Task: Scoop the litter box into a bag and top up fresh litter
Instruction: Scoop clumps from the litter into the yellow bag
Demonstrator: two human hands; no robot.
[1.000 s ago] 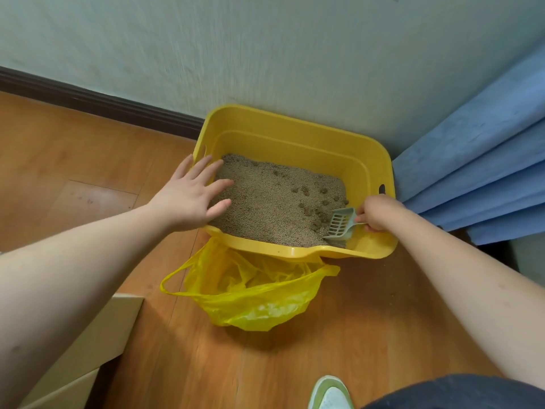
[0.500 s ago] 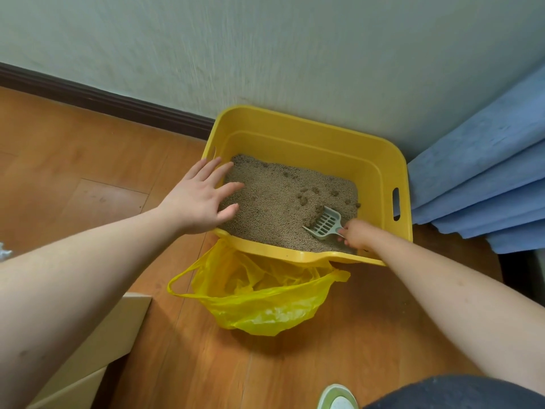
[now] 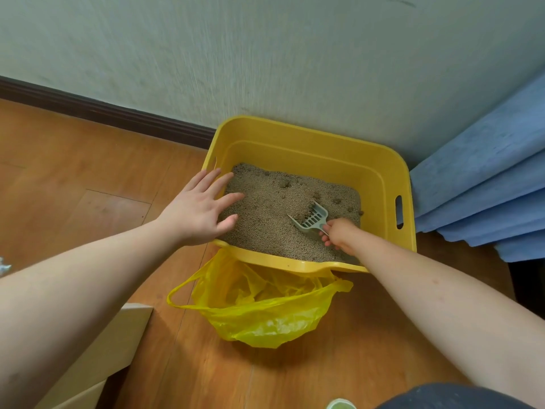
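A yellow litter box stands on the wood floor against the wall, filled with tan litter that has several dark clumps near its right side. My right hand grips the handle of a grey slotted scoop, whose blade rests in the litter with a few clumps on it. My left hand lies flat with fingers spread over the box's left rim, holding nothing. An open yellow plastic bag sits on the floor directly in front of the box.
A blue curtain hangs to the right of the box. A pale cardboard box edge sits at the lower left. A dark baseboard runs along the wall. A shoe tip shows at the bottom.
My right hand has pushed the scoop leftward and deeper into the litter, and clumps now lie on its blade. My left hand stays on the left rim.
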